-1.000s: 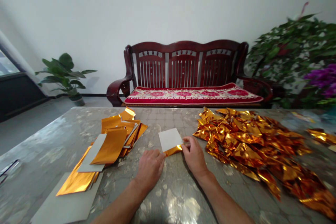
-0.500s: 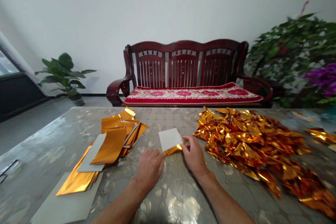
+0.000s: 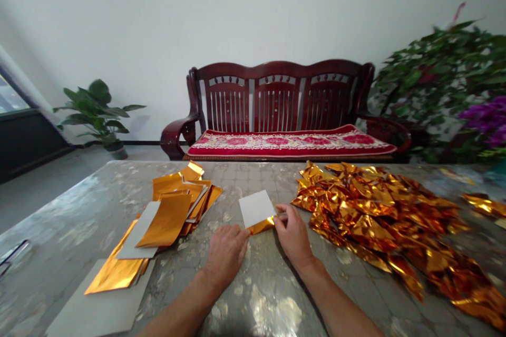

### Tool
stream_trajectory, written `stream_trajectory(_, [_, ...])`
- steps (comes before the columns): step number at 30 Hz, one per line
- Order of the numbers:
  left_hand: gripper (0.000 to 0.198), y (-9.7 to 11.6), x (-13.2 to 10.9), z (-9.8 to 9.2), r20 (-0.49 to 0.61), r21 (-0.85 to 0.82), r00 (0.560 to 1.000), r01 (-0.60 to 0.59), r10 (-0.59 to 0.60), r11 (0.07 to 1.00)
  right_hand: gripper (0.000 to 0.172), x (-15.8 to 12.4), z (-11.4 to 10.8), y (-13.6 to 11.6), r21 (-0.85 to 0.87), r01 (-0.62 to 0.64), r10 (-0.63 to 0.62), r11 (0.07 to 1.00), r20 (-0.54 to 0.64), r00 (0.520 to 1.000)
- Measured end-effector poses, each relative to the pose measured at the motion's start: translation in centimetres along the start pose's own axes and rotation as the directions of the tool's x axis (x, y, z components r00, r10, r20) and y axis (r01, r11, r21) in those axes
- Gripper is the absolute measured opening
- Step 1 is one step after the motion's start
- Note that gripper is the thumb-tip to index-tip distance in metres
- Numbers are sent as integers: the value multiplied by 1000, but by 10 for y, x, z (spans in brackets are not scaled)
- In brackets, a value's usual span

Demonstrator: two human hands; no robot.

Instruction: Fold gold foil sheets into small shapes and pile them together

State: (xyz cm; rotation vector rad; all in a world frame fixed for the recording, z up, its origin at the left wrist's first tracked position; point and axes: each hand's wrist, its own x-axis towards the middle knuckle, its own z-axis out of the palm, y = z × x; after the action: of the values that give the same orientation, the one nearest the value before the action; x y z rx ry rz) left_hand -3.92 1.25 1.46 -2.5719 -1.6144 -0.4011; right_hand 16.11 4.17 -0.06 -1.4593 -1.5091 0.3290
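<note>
Paper (image 3: 256, 208) between both hands (image 3: 293, 236) now has its far edge slightly higher.

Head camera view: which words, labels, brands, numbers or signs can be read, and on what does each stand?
None can be read.
The white-backed gold square sheet, the flat gold rectangular sheets and the shiny gold crinkled pile show no visible text.
The clear crumpled plastic at right is too blurred to tell.

Pale wall (image 3: 245, 10) — dark-red wooden bench (image 3: 276, 67) in front — grey floor (image 3: 51, 176) left
</note>
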Motion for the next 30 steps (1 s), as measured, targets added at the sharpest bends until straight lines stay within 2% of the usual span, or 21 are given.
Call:
stream_trajectory(2, [27,0,-1,0,-69,-30,998,-13,10,999,21,-2,-2,-6,-7,112,-113,994,-50,992])
stream_trajectory(5, [42,1,-4,-2,-301,-112,952,-95,57,989,21,-8,-5,-17,-56,355,-359,933,-72,931])
stream_trajectory(8, [49,2,-7,-6,-547,-105,818,-280,180,954,28,-17,-6,-24,-82,609,-612,789,-27,790])
stream_trajectory(10, [52,2,-8,-8,-627,-53,731,-384,268,922,33,-22,-4,-27,-54,716,-717,696,-18,696])
stream_trajectory(11, [52,2,-7,-9,-637,-42,712,-415,295,909,34,-24,-3,-27,-41,744,-745,667,-17,667])
stream_trajectory(12, [53,2,-6,-10,-628,-53,715,-431,305,901,35,-25,-2,-28,-30,759,-759,651,-11,651])
stream_trajectory(15, [51,1,-2,-9,-548,-180,798,-406,251,896,36,-27,1,-30,2,763,-763,647,16,647])
stream_trajectory(17, [45,1,1,-7,-495,-308,854,-348,163,886,35,-26,1,-33,35,748,-749,663,32,662])
stream_trajectory(19, [31,-1,4,-4,-451,-458,891,-282,53,843,32,-24,-1,-34,37,709,-710,704,50,702])
stream_trajectory(23, [13,-8,8,5,-387,-705,914,-208,-122,679,25,-15,-10,-30,-107,598,-584,794,137,800])
stream_trajectory(26, [8,-13,11,11,-304,-793,939,-155,-162,590,7,-10,-17,-25,-193,582,-547,790,210,811])
stream_trajectory(28, [5,-16,12,12,-257,-778,955,-114,-148,618,7,-8,-18,-21,-241,585,-533,775,248,809])
stream_trajectory(30, [12,-16,11,9,-253,-682,959,-86,-125,726,10,-7,-17,-19,-297,577,-508,761,282,814])
